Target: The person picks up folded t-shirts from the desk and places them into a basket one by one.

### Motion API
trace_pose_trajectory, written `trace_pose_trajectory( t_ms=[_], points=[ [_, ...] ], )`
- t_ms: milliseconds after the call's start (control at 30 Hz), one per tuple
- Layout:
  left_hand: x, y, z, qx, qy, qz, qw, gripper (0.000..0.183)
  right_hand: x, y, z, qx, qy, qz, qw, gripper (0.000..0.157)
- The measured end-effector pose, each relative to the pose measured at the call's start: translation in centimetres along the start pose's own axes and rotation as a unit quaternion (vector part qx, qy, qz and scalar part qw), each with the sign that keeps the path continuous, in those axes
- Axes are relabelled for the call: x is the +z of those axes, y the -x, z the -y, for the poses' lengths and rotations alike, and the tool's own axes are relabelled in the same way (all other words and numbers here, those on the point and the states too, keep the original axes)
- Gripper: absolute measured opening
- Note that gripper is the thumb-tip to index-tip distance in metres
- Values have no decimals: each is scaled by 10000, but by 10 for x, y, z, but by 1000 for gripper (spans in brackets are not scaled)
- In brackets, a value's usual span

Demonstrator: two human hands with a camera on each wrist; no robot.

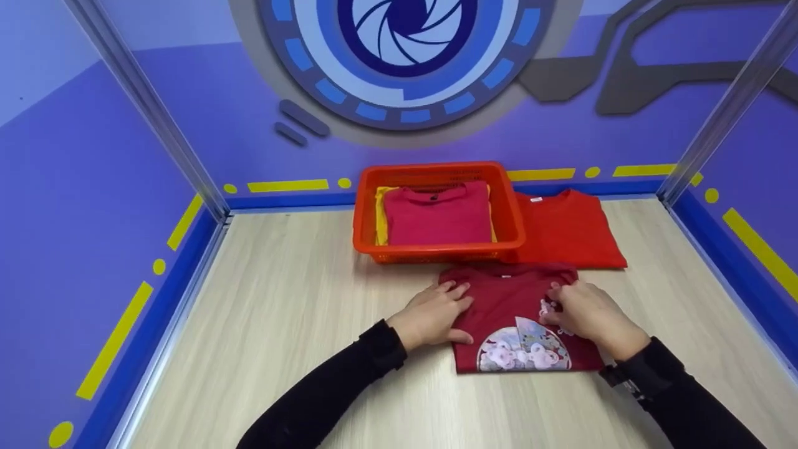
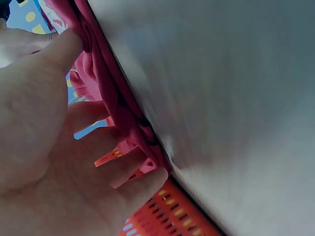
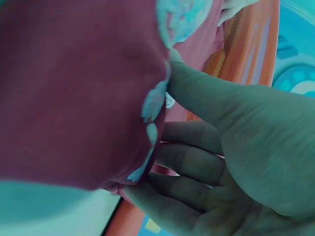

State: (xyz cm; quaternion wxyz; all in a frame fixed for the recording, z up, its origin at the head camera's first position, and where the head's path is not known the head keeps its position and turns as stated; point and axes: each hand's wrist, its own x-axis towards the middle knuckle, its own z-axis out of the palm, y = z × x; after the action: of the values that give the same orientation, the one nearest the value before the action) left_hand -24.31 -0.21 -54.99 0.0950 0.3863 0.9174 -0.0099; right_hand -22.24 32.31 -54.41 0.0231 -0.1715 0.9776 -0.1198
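A folded dark red T-shirt (image 1: 499,305) with a floral print lies on the table in the head view. My left hand (image 1: 431,313) rests on its left edge with the fingers spread. On the right side of the shirt, my right hand (image 1: 595,317) touches the fabric with its fingers lightly bent. The left wrist view has the left hand (image 2: 54,132) along the edge of the red cloth (image 2: 106,78). From the right wrist, the thumb and fingers of the right hand (image 3: 216,142) stand apart against the shirt (image 3: 83,93); the fingertips are partly hidden.
Behind the shirt stands an orange-red plastic basket (image 1: 439,252) holding a folded pink shirt (image 1: 439,218) over yellow cloth (image 1: 381,218). A folded bright red shirt (image 1: 561,227) lies to its right. Printed blue-purple panels (image 1: 262,143) wall in the wood-grain table (image 1: 280,280).
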Motion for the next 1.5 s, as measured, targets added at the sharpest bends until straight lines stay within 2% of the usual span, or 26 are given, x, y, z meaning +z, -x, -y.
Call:
trace_pose_trajectory(
  t_ms=[167, 333, 700, 800, 900, 967, 1033, 1133, 1233, 1300, 1400, 1500],
  points=[
    [1, 21, 13, -63, -49, -13, 10000, 89, 6, -7, 20, -110, 51, -26, 9999, 31],
    [2, 41, 28, -234, 144, 14, 9996, 90, 11, -18, 44, -176, 211, -14, 9996, 34],
    [8, 83, 69, -662, 1071, -66, 9920, 87, 31, -43, 97, -544, 723, -185, 9957, 40],
    [8, 92, 77, -765, 1286, 1, 9887, 88, 34, -47, 106, -650, 798, -271, 9943, 43],
    [7, 98, 82, -836, 1445, 89, 9859, 87, 33, -48, 108, -746, 663, -192, 9948, 47],
    [7, 99, 84, -839, 1478, 77, 9854, 85, 28, -49, 103, -714, 236, -32, 9972, 42],
    [6, 99, 85, -773, 1449, -153, 9863, 77, 21, -51, 94, -563, -276, -22, 9980, 33],
    [4, 97, 88, -727, 1304, -811, 9855, 53, 11, -54, 77, -193, -851, -382, 9955, 32],
    [1, 91, 94, -919, 1342, -1482, 9755, 31, 7, -57, 62, 131, -908, -848, 9922, 32],
    [0, 85, 99, -1156, 1477, -1711, 9673, 23, 9, -59, 57, 301, -901, -966, 9908, 31],
    [2, 74, 105, -1473, 1619, -1916, 9567, 22, 15, -65, 54, 469, -975, -837, 9906, 33],
    [6, 66, 106, -1641, 1562, -1969, 9539, 28, 20, -72, 57, 576, -1093, -427, 9914, 42]
  ],
)
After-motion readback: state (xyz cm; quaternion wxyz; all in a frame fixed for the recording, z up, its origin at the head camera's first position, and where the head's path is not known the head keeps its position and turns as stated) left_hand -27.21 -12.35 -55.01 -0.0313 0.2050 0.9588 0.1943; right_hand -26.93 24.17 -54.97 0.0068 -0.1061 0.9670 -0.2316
